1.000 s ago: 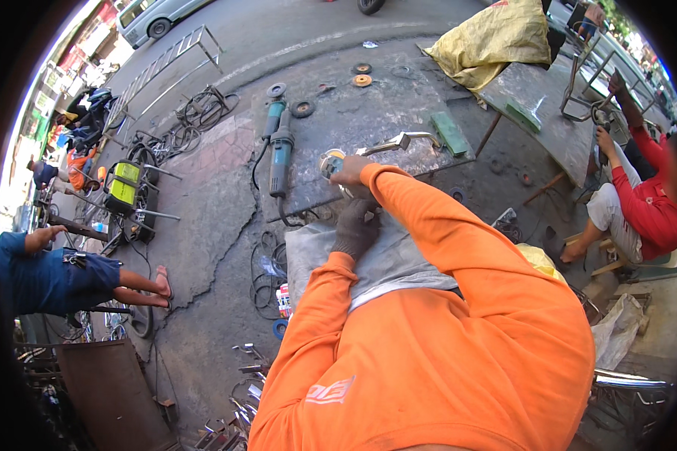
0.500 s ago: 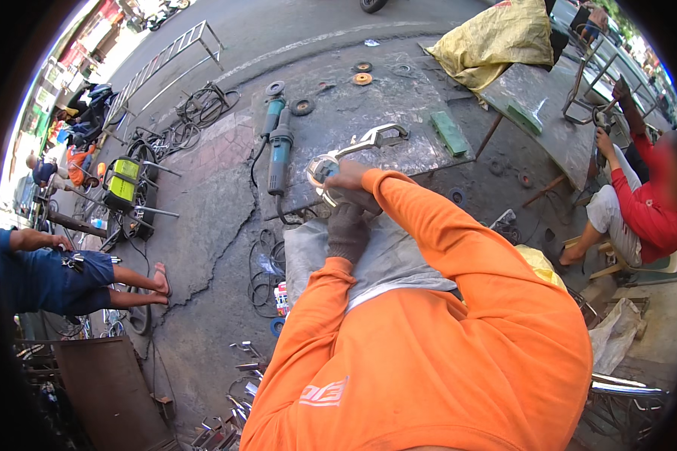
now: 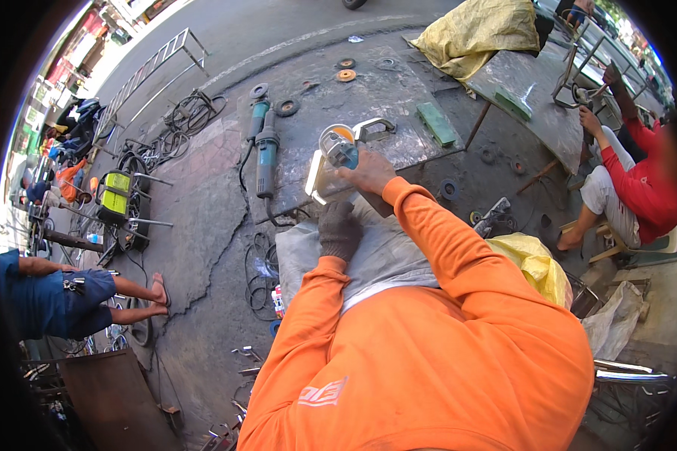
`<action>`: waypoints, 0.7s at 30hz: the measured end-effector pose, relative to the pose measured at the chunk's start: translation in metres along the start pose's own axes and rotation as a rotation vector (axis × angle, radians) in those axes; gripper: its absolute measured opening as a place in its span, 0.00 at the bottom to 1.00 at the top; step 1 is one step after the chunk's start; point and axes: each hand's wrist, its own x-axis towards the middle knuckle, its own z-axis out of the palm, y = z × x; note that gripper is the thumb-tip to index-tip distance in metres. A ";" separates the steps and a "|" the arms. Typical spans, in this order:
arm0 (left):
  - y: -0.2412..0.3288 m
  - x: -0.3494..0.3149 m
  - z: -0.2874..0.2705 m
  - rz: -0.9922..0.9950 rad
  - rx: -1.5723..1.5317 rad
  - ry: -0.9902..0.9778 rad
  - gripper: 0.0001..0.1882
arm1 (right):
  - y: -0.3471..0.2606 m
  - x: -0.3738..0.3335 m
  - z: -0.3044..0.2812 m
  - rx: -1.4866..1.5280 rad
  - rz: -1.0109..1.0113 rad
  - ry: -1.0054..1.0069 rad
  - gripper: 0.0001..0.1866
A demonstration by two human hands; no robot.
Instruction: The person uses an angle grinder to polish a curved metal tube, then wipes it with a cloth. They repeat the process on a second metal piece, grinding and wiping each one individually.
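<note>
The fingers of the left hand (image 3: 340,230) are hard to make out, since a dark glove covers them; they look curled near the lower end of the bent, pale metal piece (image 3: 317,178), but I cannot tell if they grasp it. The right hand (image 3: 371,171), which is bare, is closed around the blue body of an angle grinder (image 3: 344,152). The middle part of the metal piece is hidden behind this grinder; one end shows at its left, the other beyond it at upper right, above the dark board (image 3: 399,98). At the left, the person in dark blue (image 3: 45,297) is cut off by the black rim. I count two teal power tools at the left side of the board, two green blocks (image 3: 435,124), the second on a table (image 3: 557,90) farther right, and two yellow sacks (image 3: 530,269), one on that table and one near the right sleeve (image 3: 459,244). Near the far part of the board I count one orange disc (image 3: 345,76) and at least two dark discs (image 3: 286,108). Half a second ago the two hands were close together, one partly over the other; now they are apart, the grinder is higher, and its round head shows more clearly.
</note>
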 end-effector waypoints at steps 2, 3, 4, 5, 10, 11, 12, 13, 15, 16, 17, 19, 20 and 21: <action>0.001 -0.001 0.002 0.002 0.042 -0.041 0.10 | 0.002 0.003 -0.003 0.012 0.006 -0.005 0.46; 0.002 -0.001 0.003 0.001 0.044 -0.042 0.10 | 0.002 0.007 -0.002 0.002 0.016 -0.016 0.46; 0.002 -0.002 0.003 0.011 0.075 -0.061 0.09 | 0.002 0.012 0.000 -0.006 0.026 -0.027 0.46; 0.002 -0.003 0.004 0.023 0.089 -0.074 0.09 | 0.001 0.018 0.002 0.025 0.021 -0.047 0.47; 0.003 -0.005 0.006 0.095 0.133 -0.076 0.07 | -0.015 0.059 0.026 0.163 0.016 -0.152 0.48; 0.003 -0.006 0.006 0.096 0.129 -0.066 0.06 | -0.019 0.065 0.031 0.172 -0.002 -0.174 0.49; 0.003 -0.005 0.007 0.100 0.119 -0.055 0.05 | -0.024 0.071 0.037 0.174 -0.001 -0.191 0.50; 0.003 -0.005 0.007 0.100 0.126 -0.058 0.04 | -0.029 0.076 0.041 0.168 0.014 -0.215 0.51; 0.003 -0.007 0.008 0.100 0.127 -0.059 0.02 | -0.032 0.078 0.049 0.147 -0.031 -0.256 0.48; 0.002 -0.007 0.007 0.089 0.142 -0.090 0.04 | -0.035 0.079 0.052 0.111 -0.064 -0.279 0.47; 0.001 -0.007 0.007 0.078 0.151 -0.122 0.06 | -0.037 0.079 0.054 0.073 -0.097 -0.297 0.46; 0.001 -0.010 0.008 0.078 0.161 -0.127 0.06 | -0.039 0.076 0.059 0.054 -0.085 -0.278 0.45; 0.001 -0.009 0.009 0.095 0.163 -0.096 0.04 | -0.041 0.075 0.059 0.041 -0.087 -0.266 0.45; 0.001 -0.009 0.010 0.110 0.164 -0.068 0.03 | -0.042 0.075 0.059 0.023 -0.076 -0.256 0.45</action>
